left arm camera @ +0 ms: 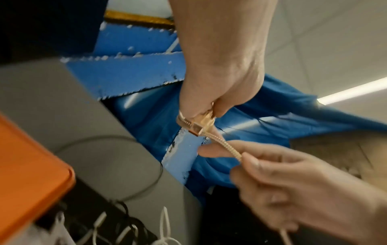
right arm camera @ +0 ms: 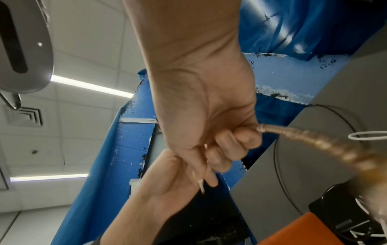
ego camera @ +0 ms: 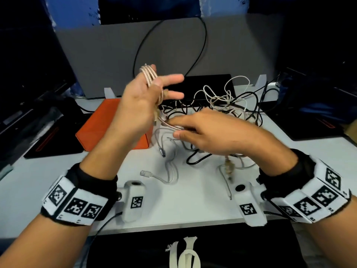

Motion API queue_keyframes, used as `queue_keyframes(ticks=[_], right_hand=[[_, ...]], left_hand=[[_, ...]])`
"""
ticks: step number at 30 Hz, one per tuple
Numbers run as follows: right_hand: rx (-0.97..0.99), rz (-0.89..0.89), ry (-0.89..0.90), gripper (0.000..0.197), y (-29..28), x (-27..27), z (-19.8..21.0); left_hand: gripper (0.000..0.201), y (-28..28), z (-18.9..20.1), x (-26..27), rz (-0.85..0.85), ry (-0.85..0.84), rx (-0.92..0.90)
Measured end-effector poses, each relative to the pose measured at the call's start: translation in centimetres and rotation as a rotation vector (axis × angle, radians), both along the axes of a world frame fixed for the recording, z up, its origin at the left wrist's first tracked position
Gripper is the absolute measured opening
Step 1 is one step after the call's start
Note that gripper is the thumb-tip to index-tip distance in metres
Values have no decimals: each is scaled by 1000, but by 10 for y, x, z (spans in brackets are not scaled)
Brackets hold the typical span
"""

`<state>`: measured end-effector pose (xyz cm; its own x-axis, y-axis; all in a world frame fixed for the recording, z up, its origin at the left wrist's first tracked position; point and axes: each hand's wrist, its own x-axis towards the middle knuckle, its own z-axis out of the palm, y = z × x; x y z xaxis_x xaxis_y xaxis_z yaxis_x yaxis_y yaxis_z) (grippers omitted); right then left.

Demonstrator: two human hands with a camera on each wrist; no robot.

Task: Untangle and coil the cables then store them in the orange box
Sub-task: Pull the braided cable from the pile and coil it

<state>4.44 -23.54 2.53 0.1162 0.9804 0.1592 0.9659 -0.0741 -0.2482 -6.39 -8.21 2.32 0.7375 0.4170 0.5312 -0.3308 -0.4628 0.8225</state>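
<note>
**A:** What is the head camera showing?

**B:** The left hand (ego camera: 135, 105) is being held up above the white table (ego camera: 193, 200), and the pink braided cable (ego camera: 149, 75) is lying in several loops over its palm, with the thumb pressing the loops there and the other fingers spread out straight. The right hand (ego camera: 212, 132) is sitting lower, pinching the free run of that cable between thumb and fingers. The orange box (ego camera: 100, 124) is resting on the table just behind the left hand. A tangle of black and white cables (ego camera: 228, 101) is lying beyond the right hand, and a clear cable (ego camera: 166, 171) is lying loose on the near side.

**A:** And the left wrist camera?

**B:** The left hand (left arm camera: 220, 79) is gripping the coil at its base, where a gold connector (left arm camera: 199, 126) is sticking out. The right hand (left arm camera: 293, 182) is pinching the cable just below it. A corner of the orange box (left arm camera: 31, 174) is showing at the lower left.

**A:** The right wrist?

**B:** The right hand (right arm camera: 205, 107) is curling its fingers around the braided cable (right arm camera: 314, 140), which is trailing off blurred to the right. The left hand (right arm camera: 167, 182) is touching it from below. The orange box (right arm camera: 314, 232) is peeking in at the bottom.
</note>
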Motion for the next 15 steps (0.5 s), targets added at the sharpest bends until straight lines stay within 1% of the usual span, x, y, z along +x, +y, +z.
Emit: queue_keyframes(ticks=[1,3,4,5,6,7,9,11,13,15], right_hand=[[39,-21,8,16,-1,1,3],[169,-75,40,16,-4,4,10],[238,-99,73,13,-7,7,13],[299,-118,125,10,-9,10,16],[349,-129,194,8,-10,12,18],[398,-125,269,9,-11,13,18],[487,-119,375,13,-10,14,16],[574,-128,404,18,-6,13,12],[628,-144,407,20,0,12,8],[595,-150,392,22,4,11,3]], left_hand=[[19,2,-3,1,25,84,72],[17,8,-5,-2,50,306,178],[18,10,-5,-4,5,408,198],[20,10,-4,-6,-92,481,181],[26,9,-3,-9,-209,506,132],[32,8,-1,-12,-315,491,60],[36,9,1,-14,-465,386,-84],[41,12,-1,-13,-548,287,-158],[37,12,-1,-11,-592,228,-235],[29,8,-1,-9,-639,187,-327]])
